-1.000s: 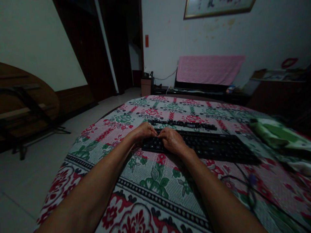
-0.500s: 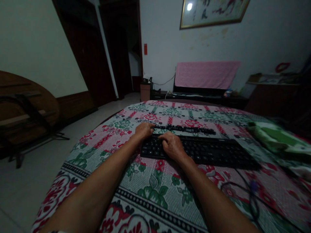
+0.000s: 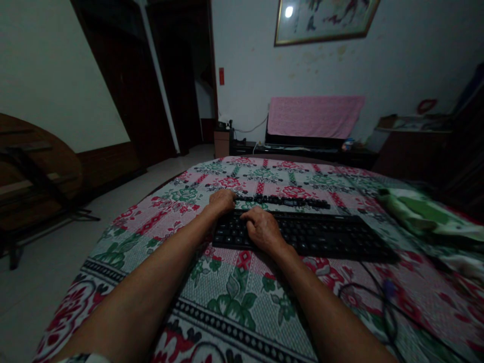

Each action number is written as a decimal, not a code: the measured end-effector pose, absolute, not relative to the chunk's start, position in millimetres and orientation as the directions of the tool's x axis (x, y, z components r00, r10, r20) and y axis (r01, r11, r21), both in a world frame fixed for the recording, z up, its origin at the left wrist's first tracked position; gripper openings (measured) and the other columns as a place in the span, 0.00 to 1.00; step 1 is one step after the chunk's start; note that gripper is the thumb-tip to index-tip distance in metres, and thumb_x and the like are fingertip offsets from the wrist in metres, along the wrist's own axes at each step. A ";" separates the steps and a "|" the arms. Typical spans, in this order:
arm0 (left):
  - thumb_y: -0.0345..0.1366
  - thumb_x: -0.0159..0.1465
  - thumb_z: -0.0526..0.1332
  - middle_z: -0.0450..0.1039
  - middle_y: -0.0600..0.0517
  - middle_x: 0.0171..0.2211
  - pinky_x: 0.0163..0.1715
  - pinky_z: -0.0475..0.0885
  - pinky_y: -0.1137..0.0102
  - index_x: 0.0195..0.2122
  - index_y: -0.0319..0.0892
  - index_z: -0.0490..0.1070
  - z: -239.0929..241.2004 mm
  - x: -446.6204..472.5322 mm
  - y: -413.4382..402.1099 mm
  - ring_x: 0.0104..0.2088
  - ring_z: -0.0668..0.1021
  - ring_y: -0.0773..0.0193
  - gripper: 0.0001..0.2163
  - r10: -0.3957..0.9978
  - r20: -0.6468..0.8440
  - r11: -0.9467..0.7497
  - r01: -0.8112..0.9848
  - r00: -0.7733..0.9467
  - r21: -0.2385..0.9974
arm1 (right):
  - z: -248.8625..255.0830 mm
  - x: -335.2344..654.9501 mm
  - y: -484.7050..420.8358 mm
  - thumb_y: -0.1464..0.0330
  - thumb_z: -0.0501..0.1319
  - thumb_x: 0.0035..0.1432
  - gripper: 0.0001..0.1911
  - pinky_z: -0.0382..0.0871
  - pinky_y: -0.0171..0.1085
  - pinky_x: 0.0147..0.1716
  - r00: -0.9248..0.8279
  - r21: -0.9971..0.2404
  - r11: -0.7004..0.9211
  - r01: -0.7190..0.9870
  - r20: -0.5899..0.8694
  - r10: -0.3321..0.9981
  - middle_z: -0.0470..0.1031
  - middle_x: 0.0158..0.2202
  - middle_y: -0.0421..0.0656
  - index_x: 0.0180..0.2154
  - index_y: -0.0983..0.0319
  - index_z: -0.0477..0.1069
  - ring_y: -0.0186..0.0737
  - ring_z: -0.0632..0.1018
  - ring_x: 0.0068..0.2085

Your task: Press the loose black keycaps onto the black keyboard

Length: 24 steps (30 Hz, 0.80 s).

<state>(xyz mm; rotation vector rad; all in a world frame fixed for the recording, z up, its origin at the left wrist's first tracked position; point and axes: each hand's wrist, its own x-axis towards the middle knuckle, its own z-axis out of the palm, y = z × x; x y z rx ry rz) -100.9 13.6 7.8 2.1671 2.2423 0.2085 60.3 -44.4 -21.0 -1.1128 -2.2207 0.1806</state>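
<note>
A black keyboard (image 3: 321,234) lies on the patterned tablecloth in front of me. Behind it runs a row of small loose black keycaps (image 3: 287,201). My left hand (image 3: 222,201) is at the keyboard's far left corner, beside the left end of that row. Its fingers are bent together, and the fingertips are too dark to show what they hold. Over the left part of the keys rests my right hand (image 3: 262,227), with index finger and thumb curled down in a pinch. Whatever lies between those fingertips is hidden.
The keyboard's black cable (image 3: 383,302) loops on the tablecloth (image 3: 242,282) at the right. A green and white bag (image 3: 427,212) lies at the table's right side. Across the room, a pink cloth (image 3: 315,117) covers a screen. A folded round table (image 3: 38,174) leans at the left.
The whole view has shifted slightly, so things appear a little further left. Both hands stay at nearly the same places on the keyboard, with only slight finger movement.
</note>
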 end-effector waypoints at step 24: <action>0.35 0.52 0.57 0.75 0.47 0.36 0.37 0.67 0.69 0.38 0.44 0.75 8.8 -100.2 10.7 0.40 0.74 0.57 0.13 0.976 0.207 -0.094 0.985 0.063 0.145 | -20.9 60.5 -42.2 0.76 0.51 0.51 0.15 0.64 0.36 0.44 -0.433 -0.405 0.638 0.656 0.490 0.756 0.73 0.36 0.45 0.37 0.62 0.73 0.38 0.72 0.40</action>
